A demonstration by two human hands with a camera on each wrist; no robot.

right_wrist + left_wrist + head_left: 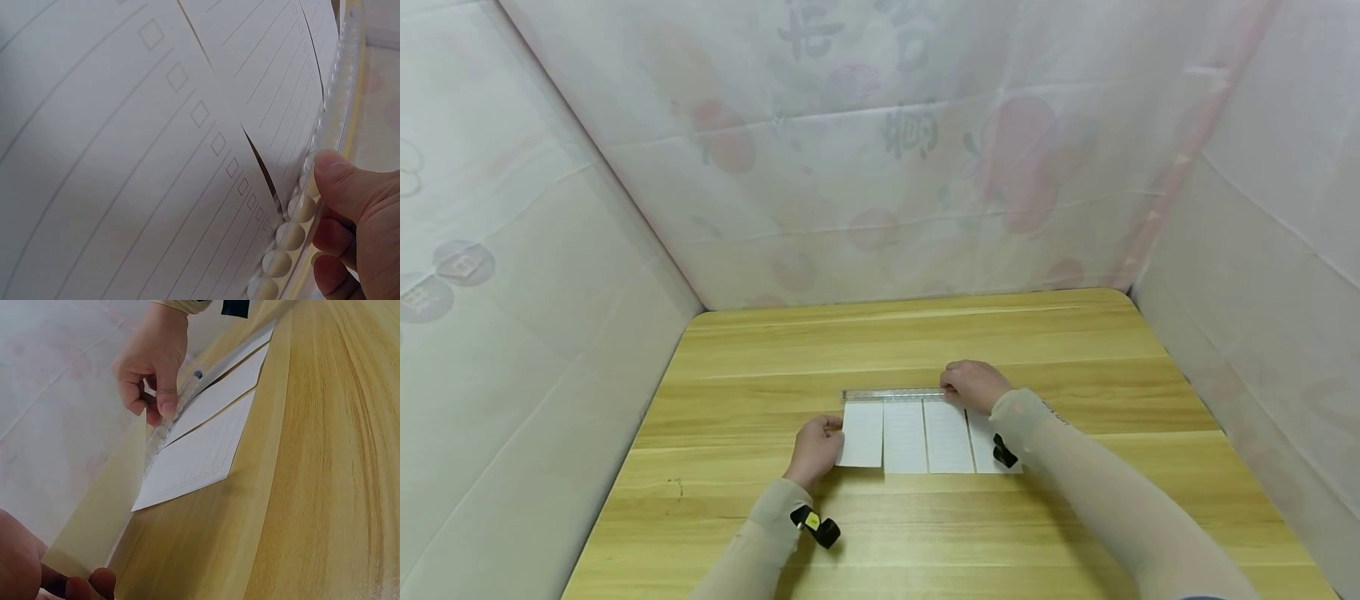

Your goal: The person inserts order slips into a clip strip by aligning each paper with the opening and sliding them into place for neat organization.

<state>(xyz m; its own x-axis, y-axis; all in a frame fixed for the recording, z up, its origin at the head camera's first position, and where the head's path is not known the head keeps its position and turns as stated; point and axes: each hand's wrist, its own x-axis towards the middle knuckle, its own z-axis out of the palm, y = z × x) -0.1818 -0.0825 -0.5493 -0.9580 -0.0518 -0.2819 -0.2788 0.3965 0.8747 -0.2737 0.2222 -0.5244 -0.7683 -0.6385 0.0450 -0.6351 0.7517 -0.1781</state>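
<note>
A row of lined paper slips lies side by side on the table, their far ends meeting a clear plastic ruler (891,395) with a scalloped edge. My left hand (816,450) pinches the left edge of the leftmost slip (861,435), which is tilted up off the table in the left wrist view. Next to it lie a second slip (905,439) and a third slip (947,439). My right hand (976,385) grips the ruler near its right part, thumb (334,172) against the scalloped edge. The right forearm partly covers the rightmost slip (983,442). Printed checkboxes show on slips in the right wrist view.
The wooden table (760,358) has rounded far corners. Pale printed cloth (865,167) hangs behind it and along both sides. A black wrist device (815,525) sits on the left sleeve, and another black device (1003,451) on the right.
</note>
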